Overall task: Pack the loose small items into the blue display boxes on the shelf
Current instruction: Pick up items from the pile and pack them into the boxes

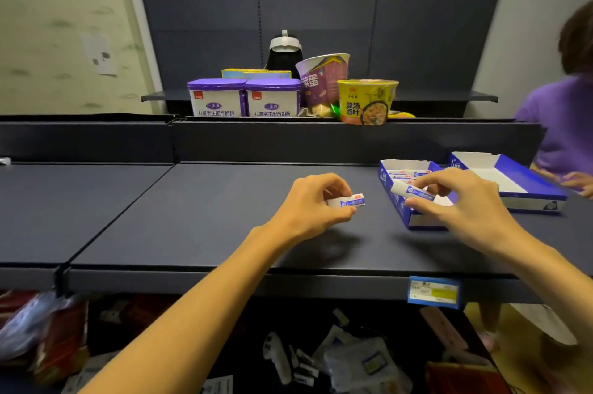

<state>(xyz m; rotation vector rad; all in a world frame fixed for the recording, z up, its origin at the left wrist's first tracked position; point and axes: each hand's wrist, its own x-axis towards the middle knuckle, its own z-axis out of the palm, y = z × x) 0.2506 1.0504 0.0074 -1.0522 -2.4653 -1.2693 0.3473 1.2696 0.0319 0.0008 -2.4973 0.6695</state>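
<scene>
My left hand (313, 204) hovers over the dark shelf (192, 217) and pinches a small white-and-blue packet (348, 201). To its right, my right hand (459, 201) holds a second such packet (414, 191) just above the near blue display box (390, 191). Several identical packets (407, 174) lie in that box's far end. A second blue display box (526, 181) stands further right, its white inside showing no packets.
Another person in a purple shirt (561, 124) stands at the right, one hand (580, 183) near the second box. Purple-lidded tubs (244, 98) and noodle cups (365, 101) fill the upper ledge. A price label (434, 291) hangs on the shelf's front edge. Clutter lies below.
</scene>
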